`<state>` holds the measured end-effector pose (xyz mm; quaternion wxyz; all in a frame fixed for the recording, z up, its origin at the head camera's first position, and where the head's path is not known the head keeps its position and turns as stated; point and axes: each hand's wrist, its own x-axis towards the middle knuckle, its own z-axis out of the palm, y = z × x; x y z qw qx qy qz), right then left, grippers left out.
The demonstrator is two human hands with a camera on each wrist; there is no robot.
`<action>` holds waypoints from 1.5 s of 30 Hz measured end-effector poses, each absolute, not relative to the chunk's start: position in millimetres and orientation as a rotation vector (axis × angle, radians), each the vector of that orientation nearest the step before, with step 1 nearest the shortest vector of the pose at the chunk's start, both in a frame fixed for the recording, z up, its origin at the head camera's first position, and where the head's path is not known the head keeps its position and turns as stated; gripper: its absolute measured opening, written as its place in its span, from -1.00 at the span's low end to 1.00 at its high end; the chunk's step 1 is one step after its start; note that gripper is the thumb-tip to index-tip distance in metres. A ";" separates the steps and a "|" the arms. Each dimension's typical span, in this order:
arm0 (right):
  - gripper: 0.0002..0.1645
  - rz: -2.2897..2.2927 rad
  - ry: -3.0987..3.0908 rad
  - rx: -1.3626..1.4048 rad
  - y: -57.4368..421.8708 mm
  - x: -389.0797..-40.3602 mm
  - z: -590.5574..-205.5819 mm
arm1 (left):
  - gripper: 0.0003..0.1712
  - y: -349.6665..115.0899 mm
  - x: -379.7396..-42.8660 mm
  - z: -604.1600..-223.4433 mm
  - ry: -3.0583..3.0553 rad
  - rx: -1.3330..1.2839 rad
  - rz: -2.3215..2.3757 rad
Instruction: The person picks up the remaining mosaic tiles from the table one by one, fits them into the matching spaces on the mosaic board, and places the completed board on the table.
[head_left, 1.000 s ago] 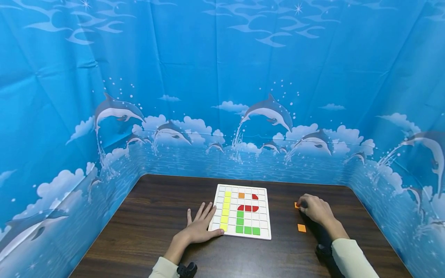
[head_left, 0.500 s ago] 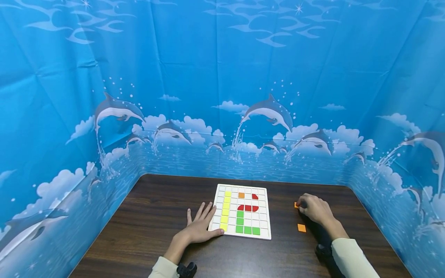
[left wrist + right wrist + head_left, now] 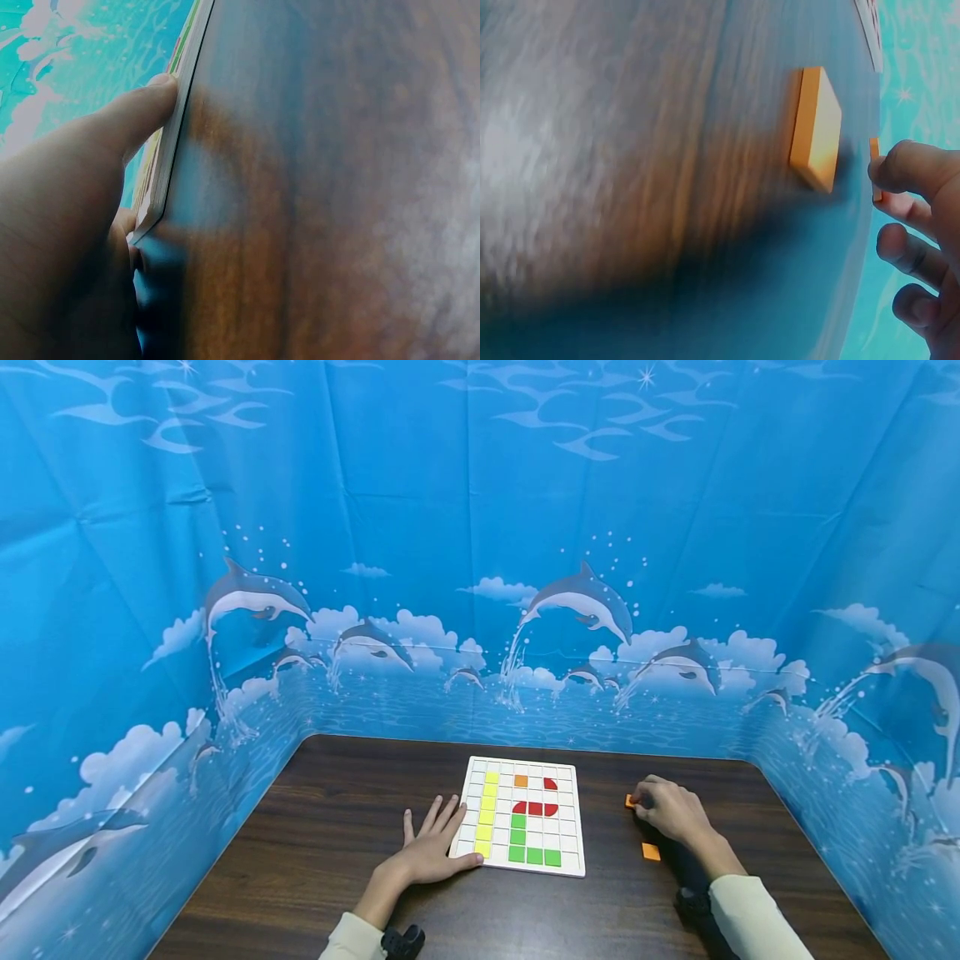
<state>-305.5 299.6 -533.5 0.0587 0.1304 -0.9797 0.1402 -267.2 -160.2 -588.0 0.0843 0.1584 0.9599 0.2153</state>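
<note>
A white gridded board (image 3: 570, 843) lies on the dark wooden table, with yellow, green, red and orange pieces on its cells. My left hand (image 3: 426, 852) lies spread at the board's near left corner; its thumb (image 3: 154, 101) touches the near edge in the left wrist view. To the right of the board, my right hand (image 3: 671, 807) pinches an orange square tile (image 3: 629, 802) between thumb and fingertips. That tile (image 3: 874, 150) appears edge-on in the right wrist view, partly covered by the thumb. A second orange square tile (image 3: 651, 852) lies on the table nearer the front.
The brown table (image 3: 315, 827) has rounded far corners. A blue curtain (image 3: 405, 527) printed with dolphins surrounds its back and sides. Both wrists wear a black device, such as the one (image 3: 402, 942) on the left.
My right hand has shifted slightly left with the pinched orange tile, towards the board. The left hand, the board and the other orange tile stay in place.
</note>
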 end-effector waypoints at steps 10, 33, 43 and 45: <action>-0.93 0.433 -2.925 0.413 281.2 -307.0 -530.4 | 0.30 -160.0 -265.2 -586.4 2.864 0.477 0.635; -0.92 0.485 -2.812 0.544 227.4 -309.1 -514.3 | 0.28 -159.0 -259.0 -574.9 2.839 0.480 0.680; -0.94 0.486 -2.785 0.622 201.1 -316.5 -511.7 | 0.30 -161.0 -266.1 -586.4 2.853 0.479 0.667; -0.96 0.485 -2.773 0.649 196.4 -317.7 -511.0 | 0.31 -161.4 -266.5 -587.7 2.856 0.478 0.655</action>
